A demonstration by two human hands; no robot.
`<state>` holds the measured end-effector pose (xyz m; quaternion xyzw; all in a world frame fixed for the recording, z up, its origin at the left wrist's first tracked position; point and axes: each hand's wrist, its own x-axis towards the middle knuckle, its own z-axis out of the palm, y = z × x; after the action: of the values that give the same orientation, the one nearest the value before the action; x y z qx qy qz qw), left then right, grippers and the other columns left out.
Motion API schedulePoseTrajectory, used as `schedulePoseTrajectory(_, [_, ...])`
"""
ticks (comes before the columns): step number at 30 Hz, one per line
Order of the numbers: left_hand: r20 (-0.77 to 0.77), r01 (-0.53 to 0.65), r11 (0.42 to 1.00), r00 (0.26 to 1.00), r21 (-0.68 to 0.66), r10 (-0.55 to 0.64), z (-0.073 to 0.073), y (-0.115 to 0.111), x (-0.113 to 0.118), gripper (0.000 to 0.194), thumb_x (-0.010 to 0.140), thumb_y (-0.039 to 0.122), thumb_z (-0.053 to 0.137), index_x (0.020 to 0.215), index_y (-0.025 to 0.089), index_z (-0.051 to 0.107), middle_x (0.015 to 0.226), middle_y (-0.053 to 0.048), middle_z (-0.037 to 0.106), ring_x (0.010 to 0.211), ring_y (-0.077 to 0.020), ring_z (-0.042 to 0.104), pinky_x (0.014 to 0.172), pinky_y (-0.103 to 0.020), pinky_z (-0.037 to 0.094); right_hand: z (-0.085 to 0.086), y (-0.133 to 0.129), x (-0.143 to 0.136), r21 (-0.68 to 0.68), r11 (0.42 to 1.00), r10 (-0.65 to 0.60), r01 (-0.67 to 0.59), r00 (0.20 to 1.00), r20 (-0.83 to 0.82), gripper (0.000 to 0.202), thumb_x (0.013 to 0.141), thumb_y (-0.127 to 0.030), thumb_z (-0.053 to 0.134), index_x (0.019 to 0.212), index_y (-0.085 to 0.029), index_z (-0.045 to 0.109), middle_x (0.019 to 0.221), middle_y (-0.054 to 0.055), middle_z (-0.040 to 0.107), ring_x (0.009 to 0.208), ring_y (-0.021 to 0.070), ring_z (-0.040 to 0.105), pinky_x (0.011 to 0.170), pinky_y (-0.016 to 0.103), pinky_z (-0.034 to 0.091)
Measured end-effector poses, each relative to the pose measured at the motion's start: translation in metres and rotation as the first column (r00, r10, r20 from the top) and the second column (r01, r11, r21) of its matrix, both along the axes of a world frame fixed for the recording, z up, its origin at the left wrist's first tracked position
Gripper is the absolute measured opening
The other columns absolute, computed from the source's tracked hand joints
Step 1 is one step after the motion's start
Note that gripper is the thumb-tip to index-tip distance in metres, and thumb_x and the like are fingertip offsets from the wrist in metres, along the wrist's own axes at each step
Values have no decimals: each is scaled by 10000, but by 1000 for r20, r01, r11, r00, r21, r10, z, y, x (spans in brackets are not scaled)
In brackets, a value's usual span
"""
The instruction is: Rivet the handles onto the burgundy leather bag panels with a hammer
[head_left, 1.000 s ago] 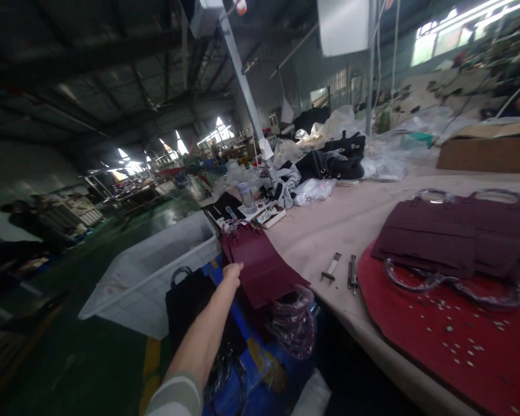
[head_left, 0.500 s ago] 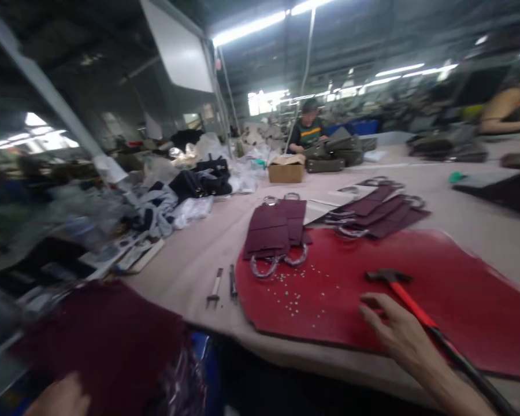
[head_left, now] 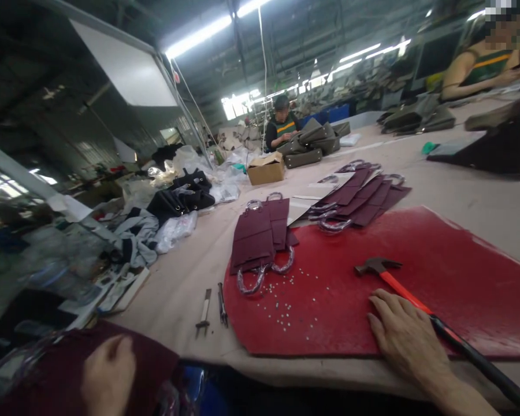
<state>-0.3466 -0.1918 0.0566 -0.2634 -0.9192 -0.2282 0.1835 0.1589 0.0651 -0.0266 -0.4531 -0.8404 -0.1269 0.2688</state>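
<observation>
My left hand (head_left: 110, 375) is over a maroon bag panel (head_left: 149, 361) at the lower left. Its fingers look curled, slightly blurred, and whatever they may hold cannot be made out. Resting on the red mat (head_left: 346, 323), my right hand (head_left: 409, 335) holds nothing and its fingers lie stretched out. Just beside it is a claw hammer (head_left: 405, 292) with an orange and black handle. Small pale discs (head_left: 283, 306) are scattered on the mat. Maroon panels with wrapped handles (head_left: 253, 240) lie at the mat's left edge, and more maroon panels (head_left: 355, 196) lie behind it.
Left of the mat lie a pronged tool (head_left: 203, 315) and dark punches (head_left: 222, 303). A cardboard box (head_left: 266, 169) and grey-brown bags (head_left: 314, 144) stand farther back. Black bags (head_left: 184, 199) and plastic lie left. One person (head_left: 281, 127) works behind the box, another (head_left: 481, 69) at right.
The view has swung to the right and tilted. My left hand has risen over the maroon panel. My right hand has settled flatter on the mat beside the hammer.
</observation>
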Motion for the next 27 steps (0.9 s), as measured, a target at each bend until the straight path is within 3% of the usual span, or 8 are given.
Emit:
schedulePoseTrajectory(3, [162, 330, 929, 921, 166, -355, -10, 76, 46, 276, 843, 438, 541, 881, 204, 683, 1017, -108, 722, 1001, -330, 676, 913, -509, 561, 2, 2, -2, 16, 1000, 5, -5, 1000, -6, 369, 958, -326, 370, 1100, -134, 651, 1187, 172, 640, 1067, 343, 577, 895, 509, 461])
schedulePoseTrajectory(6, [71, 647, 762, 761, -24, -644, -26, 144, 110, 339, 799, 389, 648, 1055, 170, 683, 1310, -141, 607, 1234, -335, 561, 1093, -522, 433, 3, 3, -1, 68, 998, 15, -14, 1000, -11, 362, 954, -316, 370, 1102, -136, 648, 1179, 173, 647, 1059, 343, 583, 880, 503, 462])
schedulePoseTrajectory(11, [-3, 678, 690, 713, -254, -702, -39, 201, 159, 97, 843, 106, 566, 904, 148, 630, 1057, -120, 654, 1075, -265, 603, 1065, -478, 413, 0, 4, 3, 154, 988, 29, -26, 999, -16, 342, 947, -310, 392, 1096, -135, 646, 1162, 167, 657, 1045, 331, 597, 872, 492, 465])
schedulePoseTrajectory(16, [89, 638, 758, 770, -139, -632, 12, 239, 161, 138, 928, 138, 493, 804, 187, 528, 904, -84, 627, 868, -211, 614, 796, -318, 464, -4, 5, 4, 141, 990, 9, -6, 1000, -21, 327, 942, -299, 401, 1105, -156, 646, 1178, 152, 659, 1059, 324, 598, 883, 488, 465])
schedulePoseTrajectory(19, [-5, 695, 717, 718, -56, -696, 57, 242, 185, 162, 943, 146, 476, 793, 206, 496, 892, -68, 611, 860, -206, 601, 767, -309, 441, -3, 3, 3, 100, 995, -1, 5, 999, -34, 324, 952, -294, 398, 1115, -152, 640, 1198, 149, 650, 1071, 318, 592, 883, 482, 464])
schedulePoseTrajectory(22, [-89, 795, 602, 596, -76, -798, 73, 214, 229, 124, 920, 143, 498, 814, 207, 507, 883, -63, 598, 819, -210, 587, 719, -324, 431, 1, 1, 2, 46, 999, -5, 7, 999, -49, 320, 966, -298, 386, 1117, -163, 634, 1196, 135, 648, 1079, 308, 585, 896, 472, 456])
schedulePoseTrajectory(24, [-106, 874, 471, 461, -117, -881, 58, 181, 262, 108, 892, 131, 522, 812, 204, 512, 867, -63, 593, 781, -213, 574, 680, -335, 427, 5, -2, 2, -11, 1000, -6, 6, 998, -66, 315, 970, -302, 387, 1125, -173, 629, 1202, 127, 645, 1089, 307, 576, 904, 467, 449])
schedulePoseTrajectory(27, [-80, 945, 297, 289, -139, -954, 8, 122, 307, 99, 856, 107, 544, 824, 196, 515, 837, -60, 586, 736, -217, 551, 628, -345, 418, 10, -4, 2, -116, 993, 22, -37, 991, -133, 303, 964, -286, 392, 1134, -182, 621, 1205, 117, 646, 1104, 301, 566, 913, 456, 440])
